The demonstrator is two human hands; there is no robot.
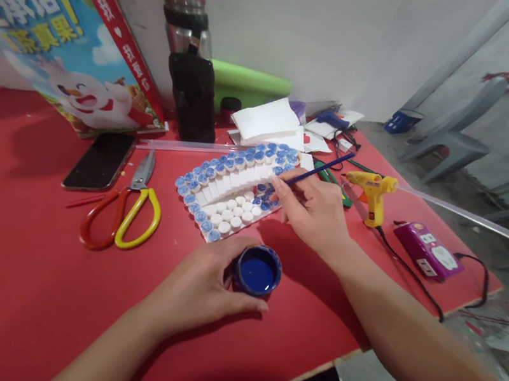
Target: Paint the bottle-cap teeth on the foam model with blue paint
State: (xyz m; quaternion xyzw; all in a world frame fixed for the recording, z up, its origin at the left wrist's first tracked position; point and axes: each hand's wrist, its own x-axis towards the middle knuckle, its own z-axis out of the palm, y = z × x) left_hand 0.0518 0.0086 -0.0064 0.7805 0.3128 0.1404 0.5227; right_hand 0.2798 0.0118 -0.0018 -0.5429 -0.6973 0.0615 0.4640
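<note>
My left hand (211, 281) is wrapped round a small jar of blue paint (258, 271) at the near middle of the table. In my right hand (313, 210) a thin blue paintbrush (323, 168) is pinched, its handle pointing right and its tip hidden by the fingers. Under those fingers lies the right part of a flat craft piece (229, 185) covered with small round discs. Light blue discs line its upper and left edges, with white strips inside. White discs (233, 213) fill the lower part, and several dark blue discs (265, 196) sit beside the brush fingers.
Red-and-yellow scissors (133, 203) and a black phone (100, 162) lie left. Behind stand a printed box (75, 64), a dark bottle (193, 94) and white paper (267, 121). A yellow glue gun (372, 194) and purple power socket (428, 250) with cords lie near the right edge.
</note>
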